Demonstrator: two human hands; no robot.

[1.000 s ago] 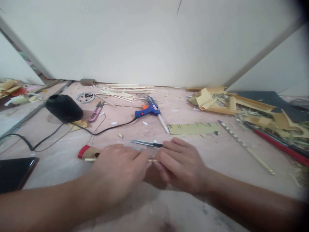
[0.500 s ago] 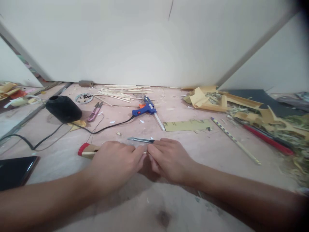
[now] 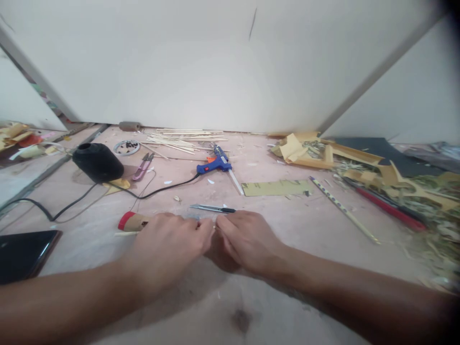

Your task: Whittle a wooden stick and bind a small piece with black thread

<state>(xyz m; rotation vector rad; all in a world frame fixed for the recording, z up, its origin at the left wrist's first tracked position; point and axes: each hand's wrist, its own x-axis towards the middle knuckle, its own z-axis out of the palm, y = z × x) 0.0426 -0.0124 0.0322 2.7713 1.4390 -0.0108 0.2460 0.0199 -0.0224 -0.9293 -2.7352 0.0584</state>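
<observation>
Counter (image 3: 323, 249) with scattered items: blue glue gun (image 3: 216, 164) at centre, its black cord (image 3: 158, 191) trailing left past pink snips (image 3: 143, 166) and a black rounded object (image 3: 97, 162). Wooden sticks (image 3: 183, 138) lie by the wall; cardboard scraps (image 3: 305, 148), a red rod (image 3: 388, 207) and a patterned stick (image 3: 341, 208) at right; a dark phone (image 3: 21, 254) at left.

We see a pinkish surface (image 3: 273, 225) carrying a glue gun (image 3: 214, 164), knife (image 3: 212, 208), sticks (image 3: 179, 139), phone (image 3: 21, 251) and cardboard scraps (image 3: 305, 148).

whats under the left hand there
A thin pale stick pokes out from under the left hand beside a red-capped cardboard tube. The rest of the stick, and how the fingers grip it, is covered.
</observation>
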